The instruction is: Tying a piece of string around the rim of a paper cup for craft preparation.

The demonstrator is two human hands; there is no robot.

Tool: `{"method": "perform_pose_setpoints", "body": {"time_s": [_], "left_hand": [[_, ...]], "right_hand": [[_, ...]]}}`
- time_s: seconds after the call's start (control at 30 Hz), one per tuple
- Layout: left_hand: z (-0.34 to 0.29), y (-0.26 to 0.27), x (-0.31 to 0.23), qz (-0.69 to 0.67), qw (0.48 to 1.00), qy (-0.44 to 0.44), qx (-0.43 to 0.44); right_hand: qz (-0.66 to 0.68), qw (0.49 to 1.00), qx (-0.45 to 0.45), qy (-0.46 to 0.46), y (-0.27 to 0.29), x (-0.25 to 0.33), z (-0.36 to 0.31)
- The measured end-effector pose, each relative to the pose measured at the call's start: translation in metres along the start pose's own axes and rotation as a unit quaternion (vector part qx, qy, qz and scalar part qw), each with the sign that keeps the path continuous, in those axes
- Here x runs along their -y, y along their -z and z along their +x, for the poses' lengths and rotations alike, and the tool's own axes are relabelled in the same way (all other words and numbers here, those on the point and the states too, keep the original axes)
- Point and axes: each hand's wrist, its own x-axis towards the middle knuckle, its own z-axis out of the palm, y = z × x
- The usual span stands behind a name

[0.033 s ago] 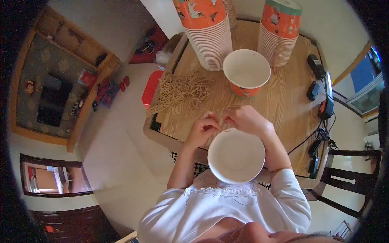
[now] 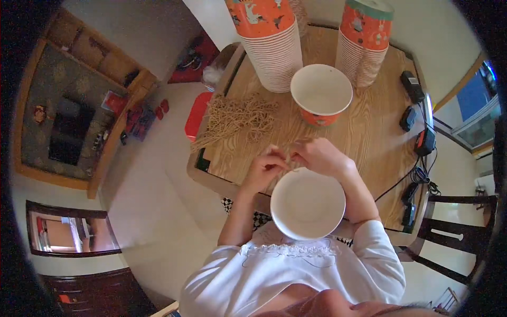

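My left hand (image 2: 262, 170) and my right hand (image 2: 321, 155) meet just beyond the far rim of a white-lined paper tub (image 2: 308, 205). This tub stands close against my body, its mouth facing up. The fingers of both hands are pinched on a short tan cord (image 2: 293, 170), partly hidden by the fingertips. To the left of my hands lies a tangled heap of the same thin tan cords (image 2: 240, 120). Farther off stands a second tub (image 2: 321, 90), white inside with an orange printed side.
Two tall stacks of nested orange tubs, a left stack (image 2: 269, 50) and a right stack (image 2: 364, 47), rise at the back of the wooden table (image 2: 364, 132). Black chargers with cables (image 2: 424, 142) line its right edge. A red stool (image 2: 198, 113) is beyond the left edge; a dark chair (image 2: 459, 232) stands right.
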Motion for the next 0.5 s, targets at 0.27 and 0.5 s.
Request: {"method": "perform_pose_setpoints", "body": {"time_s": [0.27, 0.5], "left_hand": [[0.008, -0.017, -0.012, 0.129, 0.986, -0.089, -0.049], [0.011, -0.017, -0.005, 0.06, 0.996, -0.05, -0.041]], "right_hand": [[-0.009, 1.0, 0.018, -0.024, 0.009, 0.01, 0.0], [-0.005, 0.999, 0.009, -0.033, 0.006, 0.002, -0.004]]}}
